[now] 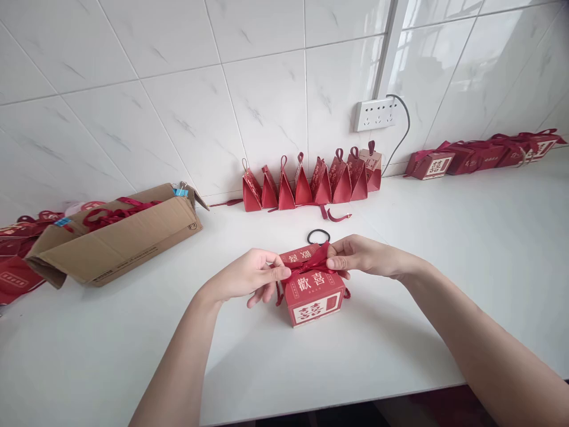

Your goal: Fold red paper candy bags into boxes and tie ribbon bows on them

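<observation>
From where I stand, I see a person at a white table (253, 379), both arms stretched forward over a red gift box (313, 296). The box sits upright on the tabletop, between the two hands, its pale printed end turned toward the person. Across its top runs a dark red ribbon (306, 267) with a knot in the middle. The left hand (252, 274) pinches the ribbon on one side with thumb and forefinger, the other fingers hanging loosely beside the box; the right hand (361, 258) grips it likewise on the other side. Just behind the box lies a black ring (318, 230). Against the tiled wall (178, 118) stands a row of eight peaked red boxes (303, 188), with a loose strip of ribbon (338, 217) in front. Over to the left, an open carton (133, 248) holds more red ribbon; far to the right, ribboned boxes (482, 155) line the wall, beyond a white power socket (376, 114)
</observation>
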A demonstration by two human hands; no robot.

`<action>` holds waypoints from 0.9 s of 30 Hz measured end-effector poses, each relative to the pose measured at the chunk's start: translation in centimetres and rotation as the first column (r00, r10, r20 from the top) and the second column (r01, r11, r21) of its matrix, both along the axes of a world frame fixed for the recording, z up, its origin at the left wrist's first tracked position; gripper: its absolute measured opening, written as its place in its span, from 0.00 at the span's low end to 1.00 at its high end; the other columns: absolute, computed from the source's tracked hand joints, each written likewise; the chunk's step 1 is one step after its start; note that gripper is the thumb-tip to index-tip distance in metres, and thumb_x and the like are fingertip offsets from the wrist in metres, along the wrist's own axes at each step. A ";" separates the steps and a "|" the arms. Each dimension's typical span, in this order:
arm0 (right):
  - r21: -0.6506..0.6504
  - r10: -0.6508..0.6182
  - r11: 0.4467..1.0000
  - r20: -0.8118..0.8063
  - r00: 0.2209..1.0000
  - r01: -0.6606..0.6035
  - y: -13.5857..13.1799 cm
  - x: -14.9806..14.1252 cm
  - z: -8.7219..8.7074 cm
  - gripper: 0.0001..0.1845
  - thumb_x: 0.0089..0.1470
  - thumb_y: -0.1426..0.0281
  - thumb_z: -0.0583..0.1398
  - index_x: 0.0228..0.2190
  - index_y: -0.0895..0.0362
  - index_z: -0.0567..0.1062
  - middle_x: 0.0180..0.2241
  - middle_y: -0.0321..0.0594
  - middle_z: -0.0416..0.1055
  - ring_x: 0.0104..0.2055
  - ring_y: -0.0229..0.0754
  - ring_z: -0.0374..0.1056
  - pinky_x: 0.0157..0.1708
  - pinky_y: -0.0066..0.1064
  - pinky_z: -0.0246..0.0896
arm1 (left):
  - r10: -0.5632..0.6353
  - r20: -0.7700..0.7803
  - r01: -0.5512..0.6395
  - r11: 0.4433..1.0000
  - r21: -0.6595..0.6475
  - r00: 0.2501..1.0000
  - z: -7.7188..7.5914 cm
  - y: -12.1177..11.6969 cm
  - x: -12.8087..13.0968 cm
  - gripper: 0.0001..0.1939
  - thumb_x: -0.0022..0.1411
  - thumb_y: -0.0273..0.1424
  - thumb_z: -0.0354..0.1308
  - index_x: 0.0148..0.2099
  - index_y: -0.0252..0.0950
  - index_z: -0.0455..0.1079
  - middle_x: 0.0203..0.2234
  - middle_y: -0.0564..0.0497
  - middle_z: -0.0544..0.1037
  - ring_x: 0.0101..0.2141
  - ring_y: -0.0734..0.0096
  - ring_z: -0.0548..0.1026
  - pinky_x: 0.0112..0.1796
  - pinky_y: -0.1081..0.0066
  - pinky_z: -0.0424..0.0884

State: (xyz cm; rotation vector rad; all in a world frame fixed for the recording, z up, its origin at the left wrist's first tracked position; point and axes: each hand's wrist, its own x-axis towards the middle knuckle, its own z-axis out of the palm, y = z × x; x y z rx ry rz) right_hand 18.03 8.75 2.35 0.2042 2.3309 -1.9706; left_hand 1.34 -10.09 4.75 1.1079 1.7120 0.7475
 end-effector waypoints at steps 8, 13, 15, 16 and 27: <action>-0.021 0.016 1.000 0.033 0.999 -0.015 0.6 -0.1 -0.2 0.21 0.46 0.54 0.63 0.22 0.61 0.69 0.21 0.33 0.61 0.25 0.32 0.55 0.28 0.29 0.52 | 0.001 -0.005 -0.001 1.000 -0.008 1.000 0.0 0.0 -0.3 0.15 0.57 0.39 0.57 0.28 0.32 0.65 0.13 0.56 0.71 0.10 0.84 0.61 0.12 0.83 0.55; -0.021 0.000 1.000 0.044 0.999 0.001 1.1 -0.1 -0.4 0.21 0.45 0.55 0.64 0.23 0.61 0.70 0.23 0.34 0.62 0.25 0.32 0.56 0.29 0.29 0.54 | -0.003 -0.018 0.003 1.000 -0.014 1.000 0.1 -0.1 -0.5 0.13 0.56 0.37 0.58 0.27 0.32 0.65 0.13 0.56 0.71 0.10 0.84 0.61 0.13 0.83 0.55; -0.009 -0.044 0.999 0.040 0.998 0.044 1.6 0.1 -0.5 0.22 0.44 0.54 0.64 0.22 0.60 0.68 0.21 0.32 0.60 0.25 0.32 0.56 0.30 0.29 0.55 | -0.011 -0.019 0.011 1.000 -0.012 1.000 0.1 -0.2 -0.6 0.12 0.56 0.35 0.58 0.26 0.32 0.64 0.13 0.56 0.70 0.10 0.84 0.62 0.13 0.83 0.56; -0.008 -0.078 0.997 0.033 0.996 0.078 1.8 0.2 -0.5 0.22 0.44 0.54 0.64 0.21 0.60 0.66 0.21 0.31 0.59 0.25 0.32 0.56 0.31 0.30 0.56 | -0.010 -0.013 0.009 1.000 -0.004 1.000 0.1 -0.2 -0.6 0.12 0.56 0.35 0.58 0.26 0.32 0.64 0.13 0.56 0.71 0.10 0.84 0.62 0.13 0.83 0.56; 0.136 0.082 0.986 0.093 0.992 -0.095 0.5 0.2 0.0 0.29 0.44 0.44 0.59 0.23 0.60 0.67 0.21 0.34 0.60 0.24 0.33 0.56 0.26 0.29 0.53 | -0.027 -0.012 0.028 0.995 0.095 1.000 0.3 -0.2 -0.2 0.09 0.56 0.35 0.59 0.33 0.33 0.67 0.15 0.58 0.70 0.12 0.84 0.64 0.16 0.82 0.58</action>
